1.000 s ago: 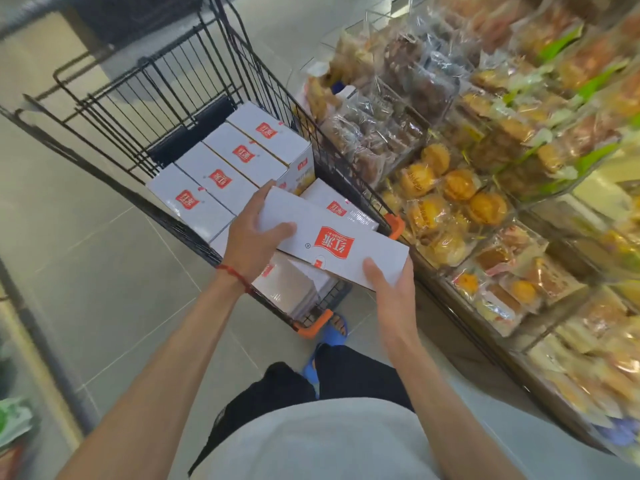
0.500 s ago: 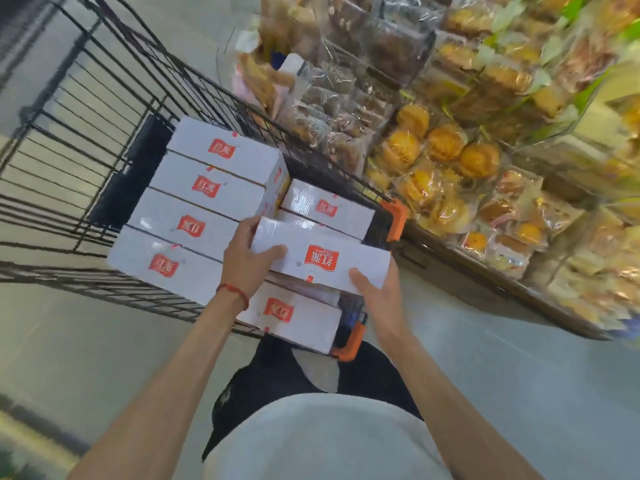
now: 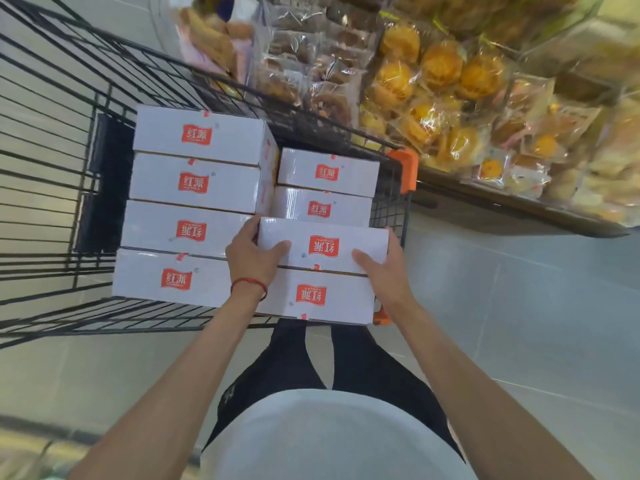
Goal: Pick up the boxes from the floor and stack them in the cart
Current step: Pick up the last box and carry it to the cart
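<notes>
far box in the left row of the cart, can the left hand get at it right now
Probably not yet: the left hand grips one end of the held box, shared with the right hand. The far box lies top-up with nothing over it, so a freed hand could likely reach it.

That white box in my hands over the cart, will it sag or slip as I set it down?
Probably stiff: the held box shows straight edges though the left hand and right hand grip only its ends. Its smooth top may be slippery. Flat and wide, it should sit steady.
</notes>
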Motion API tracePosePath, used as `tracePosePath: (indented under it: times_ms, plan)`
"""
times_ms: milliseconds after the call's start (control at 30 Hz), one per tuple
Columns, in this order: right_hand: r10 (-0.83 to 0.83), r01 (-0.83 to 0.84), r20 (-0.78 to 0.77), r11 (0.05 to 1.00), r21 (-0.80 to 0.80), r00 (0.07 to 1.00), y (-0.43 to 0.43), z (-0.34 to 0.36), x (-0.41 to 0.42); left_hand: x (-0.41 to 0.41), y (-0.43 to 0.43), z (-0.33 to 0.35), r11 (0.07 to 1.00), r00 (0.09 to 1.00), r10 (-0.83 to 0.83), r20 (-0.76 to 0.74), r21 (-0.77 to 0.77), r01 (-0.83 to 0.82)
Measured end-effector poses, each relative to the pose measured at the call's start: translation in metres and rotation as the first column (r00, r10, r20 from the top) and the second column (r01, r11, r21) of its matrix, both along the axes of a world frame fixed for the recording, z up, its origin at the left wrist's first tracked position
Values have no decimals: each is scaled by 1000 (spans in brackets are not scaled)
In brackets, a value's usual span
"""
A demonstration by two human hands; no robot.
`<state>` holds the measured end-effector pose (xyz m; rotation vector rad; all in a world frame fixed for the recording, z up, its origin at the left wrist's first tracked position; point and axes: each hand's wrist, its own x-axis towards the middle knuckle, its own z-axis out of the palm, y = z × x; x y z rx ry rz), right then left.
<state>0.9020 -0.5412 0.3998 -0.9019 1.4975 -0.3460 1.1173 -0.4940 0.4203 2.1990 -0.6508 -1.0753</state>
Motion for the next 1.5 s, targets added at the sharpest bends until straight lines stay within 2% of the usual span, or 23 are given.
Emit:
tracePosePath:
  times_ms: [133, 233, 300, 367, 433, 533, 600, 667, 800, 933, 1233, 1367, 1500]
  plan:
    - [-19, 19, -33, 1000, -14, 999, 5, -1, -2, 0, 6, 3, 997, 998, 67, -16, -48, -67]
    - [-12, 10, -63, 1000, -28, 998, 7, 0, 0, 7, 16, 5, 995, 998, 48, -51, -88, -53]
    - [-24, 21, -85, 999, -33, 996, 9, -2, 0, 12, 22, 5, 995, 999, 9, 45, -100, -4]
    - [-40, 34, -118, 998, -48, 992, 12, -3, 2, 19, 26, 4, 992, 978, -111, 176, -42, 121]
    - [-46, 38, -150, 997, -60, 988, 16, -4, 4, 28, 29, -3, 940, 898, -341, 278, 111, 323]
    - [31, -37, -112, 998, -47, 993, 26, -3, 2, 39, 39, -18, 745, 701, -660, 272, 363, 560]
    - [108, -112, -68, 992, -56, 992, 34, -4, -4, 39, 46, -23, 629, 583, -771, 256, 448, 636]
    - [161, -165, -55, 984, -65, 985, 37, -4, -10, 40, 46, -24, 590, 541, -802, 253, 479, 650]
    - [214, -217, -54, 975, -49, 975, 36, -1, -13, 39, 45, -29, 584, 534, -805, 260, 505, 635]
    - [248, -254, -91, 965, -59, 964, 36, -1, -8, 42, 50, -35, 639, 580, -763, 285, 469, 610]
    - [246, -247, -82, 969, -4, 966, 32, -1, -7, 40, 51, -32, 644, 571, -761, 307, 459, 612]
    - [205, -226, -180, 968, -108, 962, 39, 0, -1, 36, 50, -24, 636, 574, -766, 290, 478, 606]
    - [156, -235, -311, 943, -234, 937, 50, 1, -2, 17, 66, -7, 716, 654, -689, 312, 430, 550]
